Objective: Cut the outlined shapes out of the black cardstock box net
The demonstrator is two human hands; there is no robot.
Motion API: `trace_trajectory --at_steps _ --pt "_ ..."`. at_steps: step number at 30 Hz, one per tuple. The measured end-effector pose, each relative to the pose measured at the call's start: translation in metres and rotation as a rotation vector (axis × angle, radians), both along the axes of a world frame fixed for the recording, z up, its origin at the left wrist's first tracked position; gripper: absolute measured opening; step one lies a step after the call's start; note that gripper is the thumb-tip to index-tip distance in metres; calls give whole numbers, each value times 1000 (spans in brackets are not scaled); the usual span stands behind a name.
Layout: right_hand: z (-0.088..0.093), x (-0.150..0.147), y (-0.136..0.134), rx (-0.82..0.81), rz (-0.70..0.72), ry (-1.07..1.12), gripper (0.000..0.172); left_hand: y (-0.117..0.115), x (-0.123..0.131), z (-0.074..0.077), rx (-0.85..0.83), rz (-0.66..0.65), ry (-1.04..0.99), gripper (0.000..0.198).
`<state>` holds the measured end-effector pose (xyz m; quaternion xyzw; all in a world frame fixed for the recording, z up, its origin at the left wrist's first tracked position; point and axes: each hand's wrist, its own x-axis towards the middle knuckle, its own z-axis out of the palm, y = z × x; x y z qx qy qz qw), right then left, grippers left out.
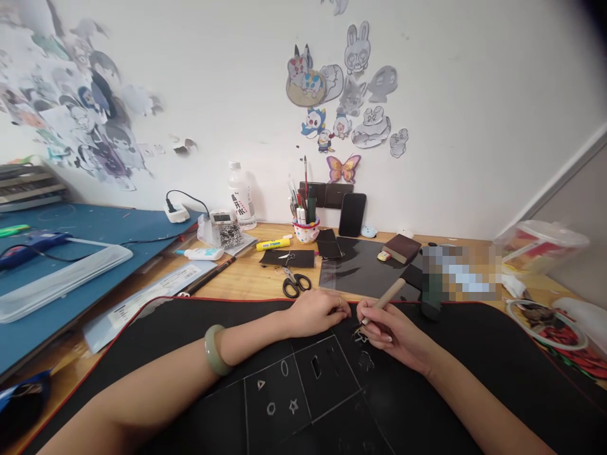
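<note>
Light, steady strokes

The pen-like tool point(386, 299) is pinched in the right hand point(401, 335), tip by a pale outline point(359, 337) on the black surface point(474, 366). The left hand point(315, 314) lies curled alongside, its grip unclear; ideally it braces the work.

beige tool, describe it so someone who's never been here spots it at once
Over the black mat, find the right hand. The beige tool is the thick, pen-shaped stick slanting up from its grip. Unlike the pens standing in the cup, it is held.
</note>
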<state>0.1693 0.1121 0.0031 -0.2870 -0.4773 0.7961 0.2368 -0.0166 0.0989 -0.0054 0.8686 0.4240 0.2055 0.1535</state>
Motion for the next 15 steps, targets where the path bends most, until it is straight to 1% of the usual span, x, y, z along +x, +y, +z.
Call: trace_trajectory --at_steps 8,11,15 --pt "0 1 0 28 -29 -31 19 0 0 1 -14 3 0 18" --pt "0 4 4 76 -89 -38 18 1 0 0 -26 1 -4 18" --pt "1 12 12 164 -177 -55 12 0 0 0 -37 2 -18 19"
